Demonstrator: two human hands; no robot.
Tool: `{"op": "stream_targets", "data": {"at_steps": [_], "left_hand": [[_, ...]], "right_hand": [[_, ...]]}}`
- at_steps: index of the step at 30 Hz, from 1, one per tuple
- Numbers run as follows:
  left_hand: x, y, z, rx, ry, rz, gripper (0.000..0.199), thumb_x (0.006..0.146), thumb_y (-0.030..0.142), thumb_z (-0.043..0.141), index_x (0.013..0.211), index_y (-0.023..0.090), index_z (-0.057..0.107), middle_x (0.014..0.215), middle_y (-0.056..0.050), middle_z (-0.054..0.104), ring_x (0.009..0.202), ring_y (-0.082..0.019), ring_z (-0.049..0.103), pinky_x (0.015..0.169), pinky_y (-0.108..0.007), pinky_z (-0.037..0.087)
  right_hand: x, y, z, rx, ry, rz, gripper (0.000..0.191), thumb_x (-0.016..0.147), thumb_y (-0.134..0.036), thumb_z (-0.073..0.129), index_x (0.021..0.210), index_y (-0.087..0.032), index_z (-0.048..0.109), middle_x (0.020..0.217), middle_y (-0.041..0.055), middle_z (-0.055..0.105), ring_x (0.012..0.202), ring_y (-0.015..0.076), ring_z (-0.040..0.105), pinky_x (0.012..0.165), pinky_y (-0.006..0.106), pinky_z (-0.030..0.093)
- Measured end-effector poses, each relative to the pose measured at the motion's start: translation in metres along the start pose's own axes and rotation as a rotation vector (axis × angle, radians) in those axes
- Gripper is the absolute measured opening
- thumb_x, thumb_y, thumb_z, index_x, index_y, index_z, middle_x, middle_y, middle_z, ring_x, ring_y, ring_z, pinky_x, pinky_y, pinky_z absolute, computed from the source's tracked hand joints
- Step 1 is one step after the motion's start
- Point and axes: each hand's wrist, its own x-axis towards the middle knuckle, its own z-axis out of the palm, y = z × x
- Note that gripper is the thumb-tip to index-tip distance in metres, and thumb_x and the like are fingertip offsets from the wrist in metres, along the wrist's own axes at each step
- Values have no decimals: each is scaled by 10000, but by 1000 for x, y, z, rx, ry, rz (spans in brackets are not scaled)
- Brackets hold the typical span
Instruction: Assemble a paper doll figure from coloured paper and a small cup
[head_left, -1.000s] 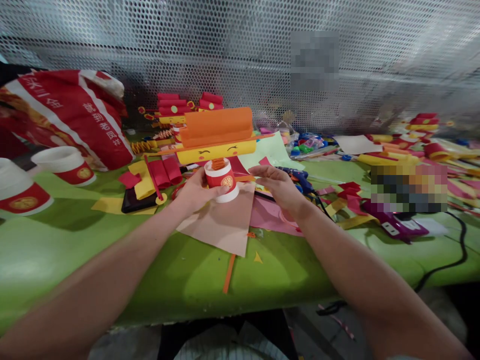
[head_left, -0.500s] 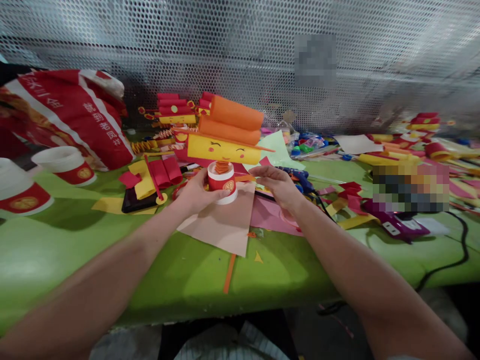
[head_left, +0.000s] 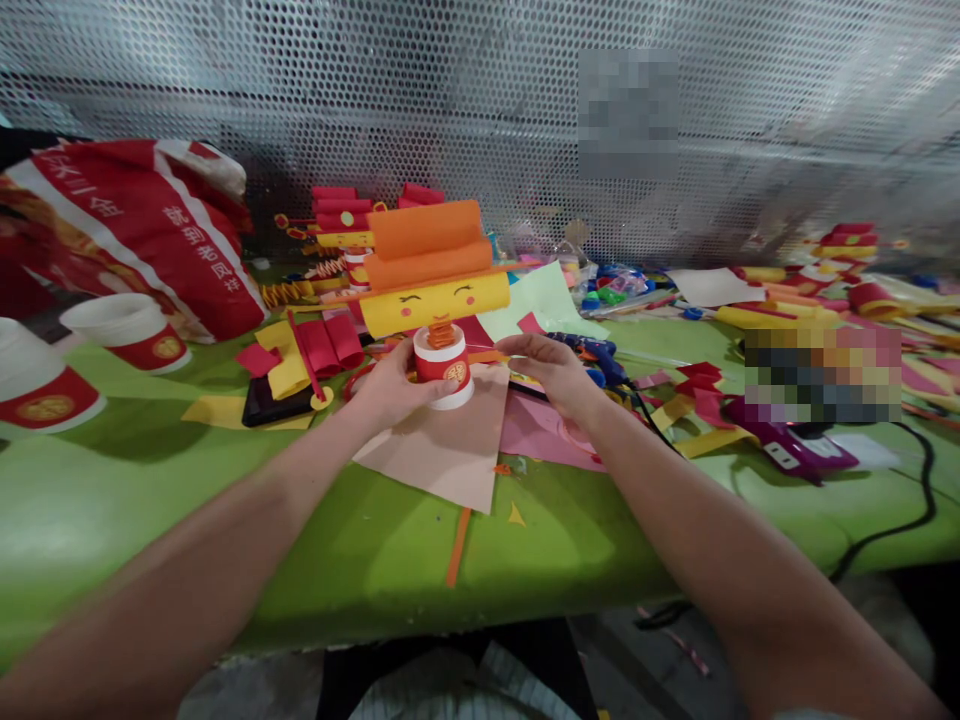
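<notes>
My left hand (head_left: pixel 391 390) is wrapped round the left side of a red and white paper cup (head_left: pixel 442 374). Out of the cup rises a folded orange paper spring (head_left: pixel 444 335), bearing a yellow paper roll (head_left: pixel 439 300) with a smiling face and two orange rolls (head_left: pixel 427 230) stacked above it. This top part tilts, its left end lower. My right hand (head_left: pixel 551 372) is to the right of the cup, apart from it, thumb and fingers pinched together; what they hold, if anything, is too small to name. A pinkish-beige sheet (head_left: pixel 442 450) lies under the cup.
Paper cups (head_left: pixel 127 330) and a red bag (head_left: pixel 135 230) are at the left. Behind stand similar red paper figures (head_left: pixel 343 215). To the right are a blue glue gun (head_left: pixel 600 355), paper scraps (head_left: pixel 701 390), a purple device (head_left: pixel 787 440) and a black cable (head_left: pixel 900 515).
The paper head has swung to the left on its spring, and its tilt has reversed from right end low to left end low. Both hands have stayed nearly still.
</notes>
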Motion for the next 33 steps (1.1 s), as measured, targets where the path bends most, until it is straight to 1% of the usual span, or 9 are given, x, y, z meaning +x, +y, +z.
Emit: {"op": "stream_targets", "data": {"at_steps": [3, 6, 10, 15, 19, 23, 28, 31, 33], "left_hand": [[-4, 2, 2, 144, -28, -20, 842, 567, 499, 711, 1283, 173, 413, 1204, -132, 582, 1072, -291, 560, 885, -423, 453], [-8, 5, 5, 316, -45, -18, 802, 604, 548, 663, 1281, 189, 424, 1176, -123, 598, 1047, -302, 569, 865, -426, 452], [-9, 8, 10, 484, -75, 16, 739, 652, 555, 611, 1260, 172, 436, 1158, -129, 602, 1051, -312, 562, 861, -429, 437], [-6, 8, 13, 642, -100, 31, 660, 690, 508, 574, 1230, 147, 453, 1158, -140, 602, 1079, -329, 544, 913, -462, 382], [-4, 5, 11, 663, -140, 95, 636, 686, 501, 575, 1204, 147, 476, 1184, -140, 588, 1128, -329, 509, 960, -482, 330], [-3, 0, 7, 662, -169, 109, 676, 665, 520, 594, 1232, 172, 471, 1208, -146, 567, 1143, -354, 487, 975, -523, 295], [-3, -3, -1, 698, -188, 71, 735, 617, 537, 628, 1269, 239, 465, 1314, -136, 483, 1243, -417, 350, 1001, -610, 178], [-4, 2, -9, 663, -231, 25, 773, 568, 561, 653, 1253, 243, 489, 1356, -128, 448, 1303, -409, 254, 1034, -601, 99], [-5, 9, -18, 629, -255, -24, 800, 524, 578, 672, 1230, 235, 515, 1381, -129, 420, 1324, -415, 201, 1039, -598, 73]], "right_hand": [[-1, 4, 4, -107, -64, -32, 336, 602, -324, 671, 906, -194, 606, 984, 45, 641, 887, 179, 577, 809, 349, 446], [-5, 5, 13, -194, -158, -93, 479, 595, -374, 696, 1017, -183, 574, 1104, 87, 613, 975, 216, 569, 841, 371, 441], [-8, 5, 23, -332, -259, -112, 591, 591, -416, 706, 1103, -175, 534, 1115, 100, 614, 967, 250, 581, 830, 401, 450], [-7, 6, 28, -563, -251, -200, 690, 558, -409, 731, 1158, -169, 488, 1145, 118, 594, 1026, 284, 557, 866, 431, 429], [-8, 2, 33, -687, -239, -239, 673, 548, -344, 724, 1149, -150, 491, 1140, 125, 594, 1057, 307, 539, 902, 448, 393], [-9, 1, 34, -675, -244, -249, 666, 540, -351, 720, 1139, -148, 509, 1134, 136, 592, 1076, 336, 519, 923, 474, 358], [-9, 8, 29, -586, -250, -233, 725, 541, -393, 737, 1191, -194, 485, 1162, 110, 583, 1090, 321, 513, 945, 500, 334], [-7, 10, 24, -514, -272, -226, 704, 558, -391, 739, 1195, -215, 496, 1187, 95, 580, 1086, 293, 528, 945, 472, 360], [-7, 8, 20, -491, -261, -236, 668, 556, -396, 744, 1161, -203, 534, 1178, 100, 591, 1089, 294, 532, 948, 458, 369]]}}
